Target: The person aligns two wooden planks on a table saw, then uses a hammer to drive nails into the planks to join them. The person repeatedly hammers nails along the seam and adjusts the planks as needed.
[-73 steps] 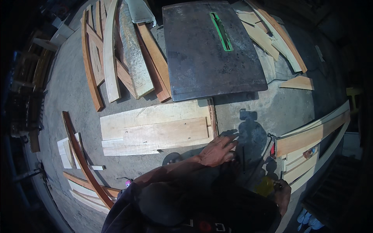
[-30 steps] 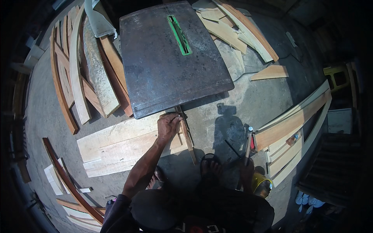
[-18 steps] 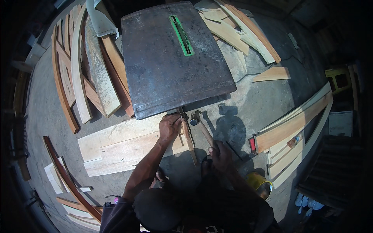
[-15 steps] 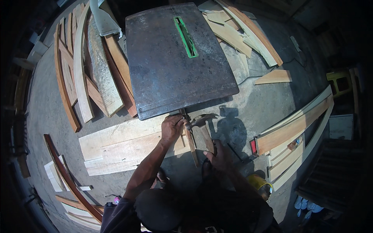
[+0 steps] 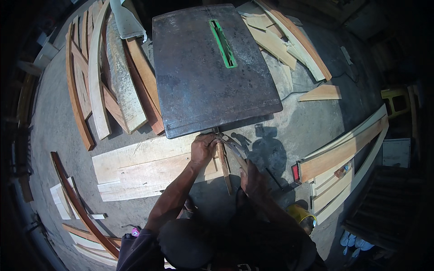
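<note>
At the rusty tabletop's (image 5: 212,77) near edge, left hand (image 5: 202,151) closes its grip on a narrow wood strip (image 5: 224,167); right hand (image 5: 251,177) grips a hammer (image 5: 233,148) beside it.

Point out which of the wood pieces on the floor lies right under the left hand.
The pale flat boards just below the saw table: the left hand rests at their right end. The curved strips lie farther off, at far left and right.

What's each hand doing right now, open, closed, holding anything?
Left hand: closed on top end of a narrow wood strip.
Right hand: closed around a hammer.
</note>
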Demonstrator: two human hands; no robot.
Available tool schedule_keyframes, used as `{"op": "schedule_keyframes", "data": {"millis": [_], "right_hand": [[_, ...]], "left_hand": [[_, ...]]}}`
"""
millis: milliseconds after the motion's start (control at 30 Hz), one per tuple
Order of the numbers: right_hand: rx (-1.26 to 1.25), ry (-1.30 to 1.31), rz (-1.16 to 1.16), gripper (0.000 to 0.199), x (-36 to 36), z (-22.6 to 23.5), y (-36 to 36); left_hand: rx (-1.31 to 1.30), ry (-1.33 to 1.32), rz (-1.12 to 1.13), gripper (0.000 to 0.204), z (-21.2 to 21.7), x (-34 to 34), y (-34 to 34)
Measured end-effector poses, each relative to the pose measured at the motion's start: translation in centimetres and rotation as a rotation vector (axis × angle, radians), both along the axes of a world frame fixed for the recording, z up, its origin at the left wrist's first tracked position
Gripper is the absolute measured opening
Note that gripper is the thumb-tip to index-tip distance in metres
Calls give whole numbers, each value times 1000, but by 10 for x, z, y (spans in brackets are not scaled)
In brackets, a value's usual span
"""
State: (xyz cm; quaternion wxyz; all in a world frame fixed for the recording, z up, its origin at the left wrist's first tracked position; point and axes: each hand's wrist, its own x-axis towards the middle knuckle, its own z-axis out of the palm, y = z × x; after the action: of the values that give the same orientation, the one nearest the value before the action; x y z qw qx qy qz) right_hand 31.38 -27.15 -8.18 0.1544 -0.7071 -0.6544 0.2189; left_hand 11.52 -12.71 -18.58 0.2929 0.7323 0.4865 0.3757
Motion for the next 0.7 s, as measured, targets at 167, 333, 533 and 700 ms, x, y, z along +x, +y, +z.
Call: {"op": "schedule_keyframes", "data": {"millis": [167,333,533,700], "right_hand": [[99,29,-43,50,1,-2,-7],[24,70,-89,46,6,2,-13],[172,211,4,50,6,8,-11],[-28,136,2,50,-2,3,2]], "left_hand": [[-97,0,-68,28,18,-1,1],[-75,427,-115,95,34,-9,-4],[-227,664,-138,110,39,-8,-5],[-359,702,-172,106,43,-8,-5]]}}
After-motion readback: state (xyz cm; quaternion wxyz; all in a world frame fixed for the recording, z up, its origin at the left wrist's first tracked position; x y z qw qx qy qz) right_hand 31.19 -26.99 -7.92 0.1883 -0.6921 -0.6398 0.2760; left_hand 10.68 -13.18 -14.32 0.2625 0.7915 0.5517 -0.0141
